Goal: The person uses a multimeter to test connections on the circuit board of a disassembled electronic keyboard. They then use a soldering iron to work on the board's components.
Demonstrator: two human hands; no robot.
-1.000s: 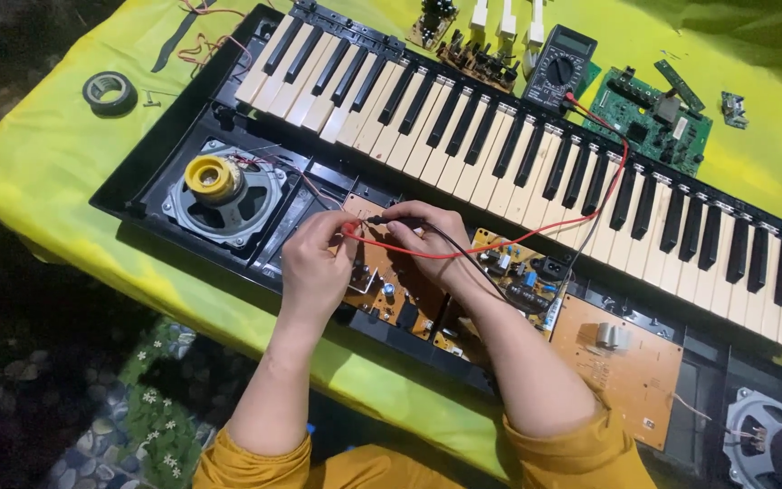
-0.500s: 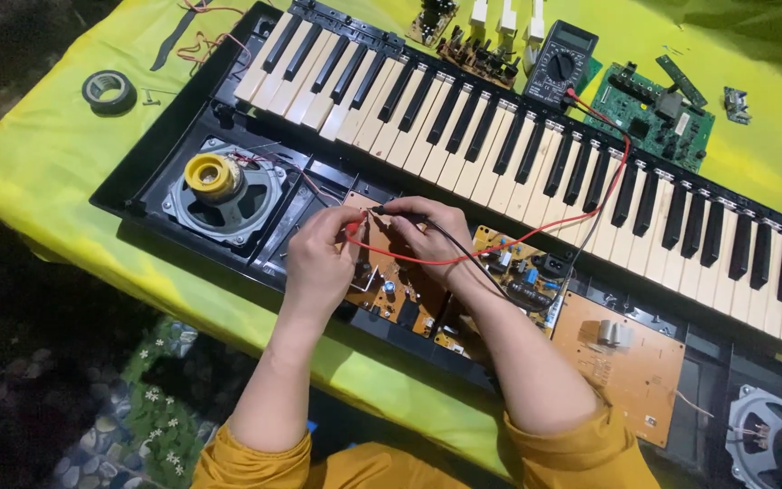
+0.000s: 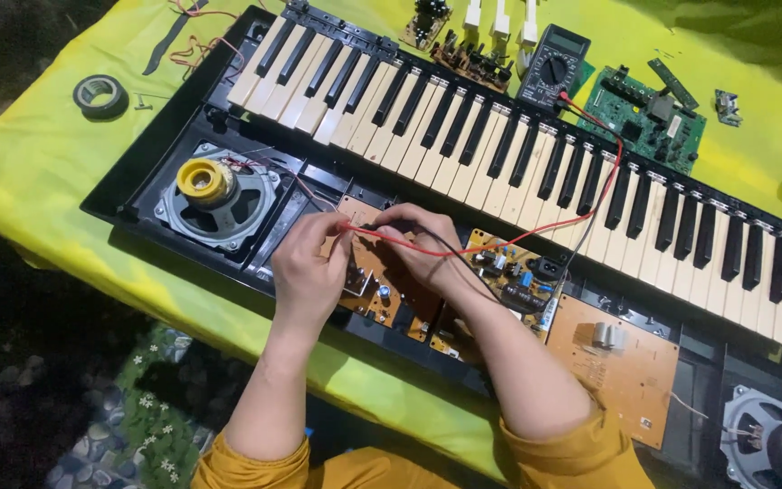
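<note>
Red probe lead [image 3: 382, 237] pinched in left hand [image 3: 308, 272] fingers, right hand [image 3: 423, 249] fingers gripping black lead [image 3: 450, 244]; brown circuit board [image 3: 377, 281] directly under fingertips.

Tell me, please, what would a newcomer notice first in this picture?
First, the opened electronic keyboard lying across the yellow cloth, its row of keys running from upper left to lower right. At the centre, the left hand and right hand press red and black probe leads onto a brown circuit board. A bare speaker with a yellow centre sits to the left, and a multimeter lies above the keys.
</note>
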